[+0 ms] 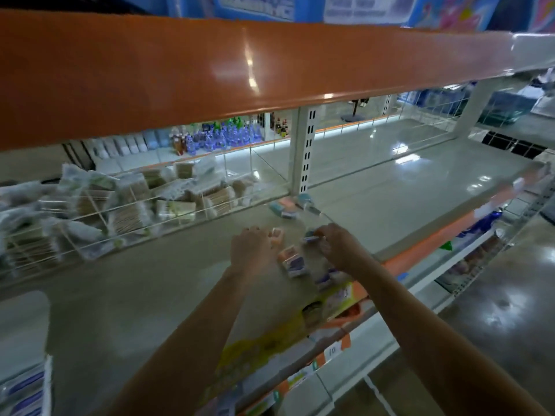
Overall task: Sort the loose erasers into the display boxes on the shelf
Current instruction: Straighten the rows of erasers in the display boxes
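erasers [290, 261] | small wrapped blocks, orange and blue | scattered loose on shelf [150, 280]

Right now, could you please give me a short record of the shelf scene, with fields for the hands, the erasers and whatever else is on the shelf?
left hand: palm down on the shelf, fingers at an orange eraser
right hand: fingertips pinching a small blue eraser
loose erasers: a cluster between the hands; a few more farther back by the upright post
shelf: mostly bare to the right
wire basket: at left, full of clear packets
image: blurred, labels unreadable
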{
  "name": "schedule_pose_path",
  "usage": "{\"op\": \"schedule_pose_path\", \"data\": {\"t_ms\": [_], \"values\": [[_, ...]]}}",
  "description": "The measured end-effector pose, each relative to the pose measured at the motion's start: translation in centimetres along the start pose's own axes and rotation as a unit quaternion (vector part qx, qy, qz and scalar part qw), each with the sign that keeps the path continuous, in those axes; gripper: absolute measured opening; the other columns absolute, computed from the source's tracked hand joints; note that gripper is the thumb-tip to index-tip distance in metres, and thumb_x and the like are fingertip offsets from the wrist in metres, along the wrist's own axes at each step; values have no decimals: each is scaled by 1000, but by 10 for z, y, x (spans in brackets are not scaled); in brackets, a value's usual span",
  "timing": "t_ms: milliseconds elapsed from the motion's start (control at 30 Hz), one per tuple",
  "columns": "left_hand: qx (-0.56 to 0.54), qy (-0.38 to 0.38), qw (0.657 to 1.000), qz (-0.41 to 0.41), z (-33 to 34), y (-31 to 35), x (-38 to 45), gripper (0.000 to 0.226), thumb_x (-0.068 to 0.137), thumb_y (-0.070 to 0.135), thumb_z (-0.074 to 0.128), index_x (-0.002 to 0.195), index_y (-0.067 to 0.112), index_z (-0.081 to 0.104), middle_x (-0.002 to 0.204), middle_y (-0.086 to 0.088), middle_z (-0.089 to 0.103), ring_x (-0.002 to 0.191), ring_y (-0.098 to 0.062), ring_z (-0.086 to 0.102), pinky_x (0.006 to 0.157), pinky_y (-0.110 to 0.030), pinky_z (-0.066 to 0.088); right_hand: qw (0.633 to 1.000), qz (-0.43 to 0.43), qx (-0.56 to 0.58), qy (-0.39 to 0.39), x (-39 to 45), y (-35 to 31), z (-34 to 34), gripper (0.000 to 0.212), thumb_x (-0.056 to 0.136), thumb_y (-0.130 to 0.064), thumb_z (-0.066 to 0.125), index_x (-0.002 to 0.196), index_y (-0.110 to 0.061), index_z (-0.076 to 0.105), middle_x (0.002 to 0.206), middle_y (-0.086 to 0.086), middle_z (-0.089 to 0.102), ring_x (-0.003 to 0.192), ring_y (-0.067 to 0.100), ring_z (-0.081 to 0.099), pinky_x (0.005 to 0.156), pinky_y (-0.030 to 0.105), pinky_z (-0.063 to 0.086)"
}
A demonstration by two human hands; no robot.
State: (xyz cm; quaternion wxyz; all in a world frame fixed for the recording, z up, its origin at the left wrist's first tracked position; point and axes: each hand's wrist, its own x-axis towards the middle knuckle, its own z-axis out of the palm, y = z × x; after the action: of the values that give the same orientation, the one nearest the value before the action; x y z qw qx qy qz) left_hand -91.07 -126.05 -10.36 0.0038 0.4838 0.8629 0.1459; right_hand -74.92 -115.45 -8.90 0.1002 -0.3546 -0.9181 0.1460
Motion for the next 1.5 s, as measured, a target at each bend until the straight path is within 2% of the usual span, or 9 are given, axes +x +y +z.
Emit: {"op": "schedule_pose_path", "data": {"t_ms": [100,300,600,800,933,1100,1267,1367,1500], "values": [[-3,-5,1000,-19,8,9,7,39,90,47,49,116,19,58,114,-5,59,106,-24,54,85,-36,43,1000,-3,13,-3,12,5,5,31,87,-11,55,118,-12,60,120,10,52,109,28,53,89,31,43],[-26,26,998,-44,11,15,16,33,89,44,52,111,20,58,108,-4,60,101,-21,55,76,-30,39,1000,-19,13,4,17,15,11,29,91,-20,54,118,-13,59,121,4,50,111,21,51,96,32,44],[-57,-10,996,-63,4,16,25,32,86,41,61,111,21,59,107,-2,63,98,-19,57,72,-27,39,998,-45,39,11,13,22,10,25,90,-22,56,114,-14,58,114,3,56,106,17,52,88,25,41],[-173,13,983,-63,-8,11,12,26,93,27,50,113,18,63,97,-2,66,78,-15,54,59,-24,36,993,-52,98,33,5,24,7,23,89,-26,59,109,-15,59,108,1,61,99,17,56,84,27,46],[-295,9,955,-37,-21,10,-5,25,96,22,45,115,23,62,85,5,61,71,-11,55,58,-21,38,985,-79,135,78,-3,17,-2,20,87,-21,63,105,-14,62,102,-1,63,88,8,55,76,18,43],[-409,17,912,-3,-30,10,-31,27,97,14,46,96,36,61,74,9,60,58,3,51,58,-18,41,972,-98,177,118,-20,5,-13,18,85,-17,65,103,-17,62,95,-10,58,75,-3,50,66,7,38],[-476,-7,879,-16,-38,11,-54,22,96,15,50,96,34,61,85,4,66,70,0,58,61,-17,45,969,-104,194,112,-37,-7,-18,18,86,-19,63,104,-18,62,99,-8,60,89,5,55,74,20,48],[-476,-27,879,-15,-39,7,-65,23,86,20,66,98,38,60,93,8,67,80,-3,60,68,-18,47,970,-108,193,104,-46,-13,-18,18,86,-19,63,104,-19,62,98,-12,57,87,2,54,72,13,45],[-460,1,888,-23,-45,-5,-85,29,83,13,69,98,36,59,98,4,67,88,-7,61,73,-15,46,970,-130,186,90,-52,-23,-12,21,85,-16,66,105,-20,64,97,-10,60,83,-1,53,69,9,42]]}}
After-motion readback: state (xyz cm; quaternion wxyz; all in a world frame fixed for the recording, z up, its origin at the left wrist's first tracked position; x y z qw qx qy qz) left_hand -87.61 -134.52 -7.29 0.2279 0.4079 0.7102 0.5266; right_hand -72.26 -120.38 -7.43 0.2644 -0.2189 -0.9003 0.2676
